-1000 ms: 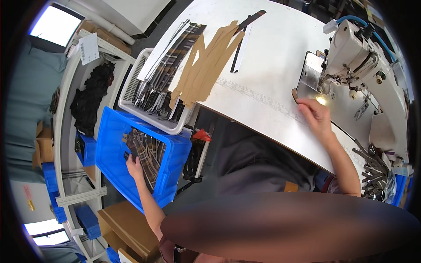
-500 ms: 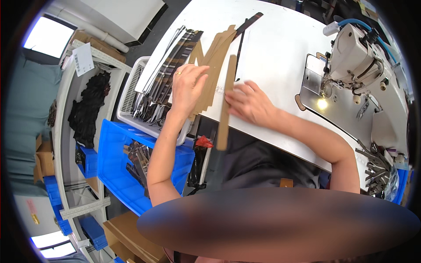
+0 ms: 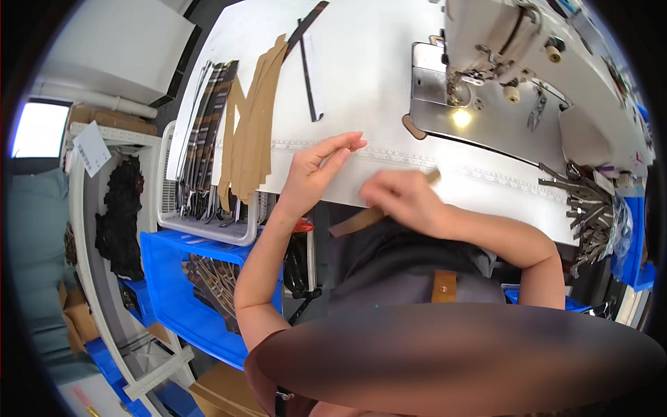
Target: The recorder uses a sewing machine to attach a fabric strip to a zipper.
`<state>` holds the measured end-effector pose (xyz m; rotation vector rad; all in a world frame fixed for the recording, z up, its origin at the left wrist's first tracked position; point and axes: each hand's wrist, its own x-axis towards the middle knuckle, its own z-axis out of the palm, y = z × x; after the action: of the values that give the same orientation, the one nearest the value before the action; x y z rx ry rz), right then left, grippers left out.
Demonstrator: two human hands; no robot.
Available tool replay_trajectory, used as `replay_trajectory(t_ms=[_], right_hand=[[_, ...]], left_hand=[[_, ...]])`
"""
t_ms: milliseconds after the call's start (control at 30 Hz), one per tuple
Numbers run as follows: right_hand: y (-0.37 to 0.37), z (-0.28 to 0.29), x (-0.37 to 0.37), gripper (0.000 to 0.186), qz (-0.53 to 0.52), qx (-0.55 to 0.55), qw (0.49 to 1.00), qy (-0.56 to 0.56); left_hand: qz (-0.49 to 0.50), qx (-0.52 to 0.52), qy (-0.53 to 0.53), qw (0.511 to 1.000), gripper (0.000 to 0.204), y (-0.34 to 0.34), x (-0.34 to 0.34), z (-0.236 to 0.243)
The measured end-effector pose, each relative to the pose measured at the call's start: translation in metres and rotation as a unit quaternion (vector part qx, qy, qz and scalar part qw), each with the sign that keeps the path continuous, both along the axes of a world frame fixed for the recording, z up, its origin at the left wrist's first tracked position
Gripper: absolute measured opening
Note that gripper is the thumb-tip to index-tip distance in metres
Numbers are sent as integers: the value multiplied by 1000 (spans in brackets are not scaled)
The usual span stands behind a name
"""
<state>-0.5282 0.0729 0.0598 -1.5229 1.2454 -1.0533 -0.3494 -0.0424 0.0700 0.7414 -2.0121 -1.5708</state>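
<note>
My right hand (image 3: 406, 198) is closed on a brown strip (image 3: 356, 222) at the table's front edge. The strip slants, its near end hanging over my lap and its other end showing past the knuckles. That hand is slightly blurred. To its left my left hand (image 3: 314, 174) hovers with fingers stretched and thumb apart, nothing visible in it. A fanned stack of brown strips (image 3: 256, 132) lies on the white table (image 3: 368, 76) left of my hands, beside a row of plaid strips (image 3: 210, 125). Two dark strips lie beyond, one a thin dark strip (image 3: 308, 80).
A sewing machine (image 3: 500, 48) with its lamp lit stands at the right. A ruler tape (image 3: 417, 158) runs along the table's front. Dark strips (image 3: 587, 208) pile at the right edge. A white basket (image 3: 167, 194) and blue bin (image 3: 163, 285) stand at the left.
My right hand has drawn the brown strip away from the stack, and it has turned from upright to slanting. My left hand has left the stack and moved right. The view has shifted right.
</note>
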Motion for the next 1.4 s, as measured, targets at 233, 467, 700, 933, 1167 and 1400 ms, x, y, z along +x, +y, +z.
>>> replay_trajectory(t_ms=[233, 467, 700, 933, 1167, 1400], right_hand=[[14, -12, -35, 18, -86, -36, 995, -39], [9, -20, -47, 18, -103, -13, 991, -82], [15, -21, -40, 19, -69, -39, 994, -74], [44, -4, -42, 40, -24, 12, 999, -29], [90, 14, -53, 47, 32, -157, 931, 328], [-8, -10, -125, 45, -37, -349, 768, 535]], left_hand=[[-88, -370, -92, 920, 52, 33, -42, -22], [32, -306, 72, 949, 11, 61, 13, -52], [9, -424, -140, 895, 14, 113, 23, -154], [-109, -184, -235, 948, 24, 116, 9, -83], [6, -417, -109, 903, 38, 104, -11, 29], [-70, -522, -103, 844, 49, 88, -54, 16]])
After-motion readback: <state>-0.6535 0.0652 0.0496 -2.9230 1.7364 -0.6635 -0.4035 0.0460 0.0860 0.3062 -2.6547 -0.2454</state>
